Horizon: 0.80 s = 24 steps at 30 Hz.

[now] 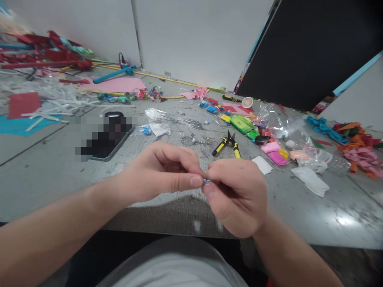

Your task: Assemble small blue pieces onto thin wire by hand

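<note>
A small piece of blue modelling clay [206, 181] shows between my fingertips, above the front part of the table. My left hand [167, 169] pinches it from one side with thumb and forefinger. From the other side my right hand [237, 191] grips it, thumb pressed below and the remaining fingers curled in. Most of the piece is hidden by the fingers. Beyond my hands lie yellow-and-black pliers [228, 144] with their handles spread, and a tangle of thin wire [196, 139].
A phone [115, 139], partly blurred out, lies at the left. Thin metal wires [179, 117] and a bag with blue clay [146, 129] are behind my hands. Coloured clay packets [243, 124], clear plastic wrap [275, 119] and white paper [311, 180] spread on the right. Paper strips [50, 99] pile up left.
</note>
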Available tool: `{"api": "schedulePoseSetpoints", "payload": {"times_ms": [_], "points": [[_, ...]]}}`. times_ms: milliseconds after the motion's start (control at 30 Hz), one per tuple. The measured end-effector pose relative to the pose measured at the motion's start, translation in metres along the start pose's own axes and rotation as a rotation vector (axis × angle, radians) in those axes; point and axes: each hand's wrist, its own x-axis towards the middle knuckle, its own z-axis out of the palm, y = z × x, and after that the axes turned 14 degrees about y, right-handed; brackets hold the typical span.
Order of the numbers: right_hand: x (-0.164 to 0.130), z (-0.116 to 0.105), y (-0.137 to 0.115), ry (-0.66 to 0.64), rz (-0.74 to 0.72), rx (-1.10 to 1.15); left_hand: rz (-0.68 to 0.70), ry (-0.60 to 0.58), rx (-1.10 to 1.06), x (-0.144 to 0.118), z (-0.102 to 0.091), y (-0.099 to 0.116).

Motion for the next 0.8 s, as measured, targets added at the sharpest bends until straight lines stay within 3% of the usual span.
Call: {"api": "schedulePoseSetpoints", "payload": {"times_ms": [467,800], "points": [[0.0,0.0019,0.0011,0.038,-0.04,-0.015,0.011,-0.031,0.083,0.0001,-0.0062,0.0011],[-0.0021,0.0019,0.0024,0.046,-0.13,-0.064,0.041,-0.1,-0.017,0.0032,0.0004,0.0062]]}}
